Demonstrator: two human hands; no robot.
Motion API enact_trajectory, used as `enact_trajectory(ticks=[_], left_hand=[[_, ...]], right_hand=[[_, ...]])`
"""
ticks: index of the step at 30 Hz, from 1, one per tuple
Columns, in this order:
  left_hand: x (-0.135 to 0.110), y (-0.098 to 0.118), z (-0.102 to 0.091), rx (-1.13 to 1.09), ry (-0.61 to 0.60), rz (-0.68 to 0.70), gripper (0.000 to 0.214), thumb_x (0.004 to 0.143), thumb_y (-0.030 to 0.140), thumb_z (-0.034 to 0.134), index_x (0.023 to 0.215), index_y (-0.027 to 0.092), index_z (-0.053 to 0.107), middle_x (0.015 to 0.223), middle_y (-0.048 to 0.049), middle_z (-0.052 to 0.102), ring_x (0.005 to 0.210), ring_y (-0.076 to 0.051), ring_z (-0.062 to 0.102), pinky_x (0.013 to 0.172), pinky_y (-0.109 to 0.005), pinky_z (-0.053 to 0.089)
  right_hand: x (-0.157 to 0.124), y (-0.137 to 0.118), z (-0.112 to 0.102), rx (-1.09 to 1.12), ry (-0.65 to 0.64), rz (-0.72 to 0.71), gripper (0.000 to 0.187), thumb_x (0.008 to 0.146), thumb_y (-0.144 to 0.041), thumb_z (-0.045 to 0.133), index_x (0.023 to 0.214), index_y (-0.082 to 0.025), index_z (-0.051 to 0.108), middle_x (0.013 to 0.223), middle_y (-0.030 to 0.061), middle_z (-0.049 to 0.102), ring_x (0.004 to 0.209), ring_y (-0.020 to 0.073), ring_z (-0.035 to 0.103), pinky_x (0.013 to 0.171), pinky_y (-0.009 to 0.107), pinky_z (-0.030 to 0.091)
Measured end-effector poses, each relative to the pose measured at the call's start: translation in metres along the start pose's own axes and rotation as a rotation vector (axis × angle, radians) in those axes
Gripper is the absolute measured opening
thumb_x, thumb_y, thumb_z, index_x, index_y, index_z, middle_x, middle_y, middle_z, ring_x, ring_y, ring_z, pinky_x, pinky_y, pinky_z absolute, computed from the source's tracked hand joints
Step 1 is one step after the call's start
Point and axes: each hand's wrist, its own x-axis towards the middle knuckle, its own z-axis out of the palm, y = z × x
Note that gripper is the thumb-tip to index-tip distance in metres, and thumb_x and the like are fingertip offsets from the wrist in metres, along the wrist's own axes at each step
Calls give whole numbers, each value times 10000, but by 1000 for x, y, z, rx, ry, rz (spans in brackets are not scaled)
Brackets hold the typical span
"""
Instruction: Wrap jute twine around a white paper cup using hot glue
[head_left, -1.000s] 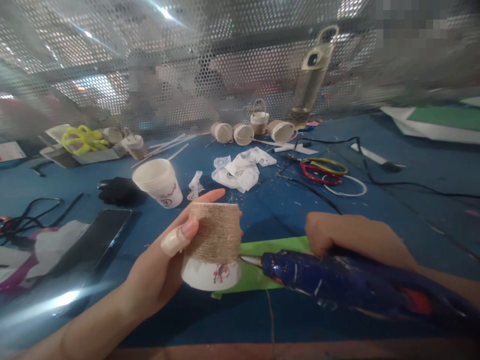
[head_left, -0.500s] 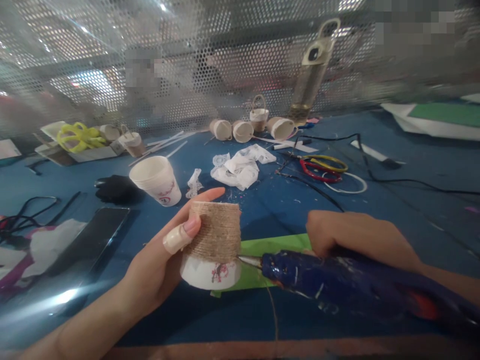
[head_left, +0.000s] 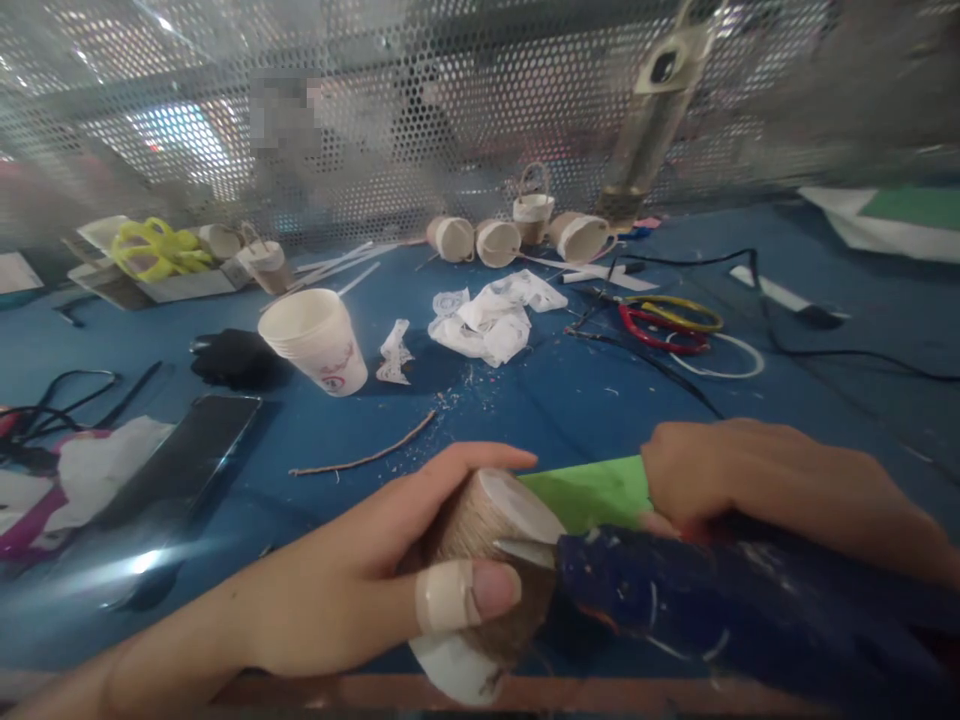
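Twine-wrapped white paper cup (head_left: 480, 530), tilted; left hand (head_left: 352, 600) fingers curled around it; right hand (head_left: 757, 480) fingers clenching dark-blue glue gun (head_left: 675, 605), nozzle beside left thumb.

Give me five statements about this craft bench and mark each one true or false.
1. The left hand holds a twine-wrapped cup. True.
2. The right hand grips scissors. False: it grips a dark blue glue gun. The yellow scissors lie far off at the left rear.
3. The glue gun's metal nozzle points at the twine-wrapped cup. True.
4. The phone lies on the green paper. False: it lies on the blue table at the left, while the green paper is by the right hand.
5. A bandage wraps the left thumb. True.
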Motion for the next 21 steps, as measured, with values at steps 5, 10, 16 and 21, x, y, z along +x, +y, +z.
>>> enact_trajectory(ticks=[5, 10, 16, 21], left_hand=[[2, 13, 6, -116, 365, -64, 717, 865, 778, 1022, 1472, 430, 862, 1351, -14, 883, 1227, -324, 785, 963, -328, 626], [8, 12, 7, -258, 475, -90, 744, 837, 770, 1030, 1452, 384, 868, 1361, -47, 885, 1164, -300, 803, 904, -312, 638], [9, 7, 6, -379, 476, -88, 693, 817, 721, 1088, 1406, 408, 902, 1381, -20, 892, 1194, -308, 809, 969, -357, 664], [10, 6, 5, -441, 458, -54, 615, 933, 647, 1036, 1461, 370, 885, 1401, -50, 883, 1195, -315, 804, 1008, -397, 662]], right_hand=[[0, -13, 13, 17, 242, 152, 343, 1262, -324, 542, 928, -316, 465, 868, -29, 624, 729, 204, 600, 676, 416, 375], [2, -17, 18, 26, 267, 220, 332, 1227, -262, 534, 906, -310, 464, 868, -32, 608, 730, 205, 580, 675, 424, 346], [0, -9, 12, 72, 168, 238, 273, 1102, -146, 549, 898, -322, 509, 791, -30, 563, 760, 222, 617, 692, 400, 399], [-13, 5, 3, 52, 21, 132, 264, 1100, -180, 585, 885, -330, 556, 752, -30, 625, 789, 230, 704, 620, 365, 450]])
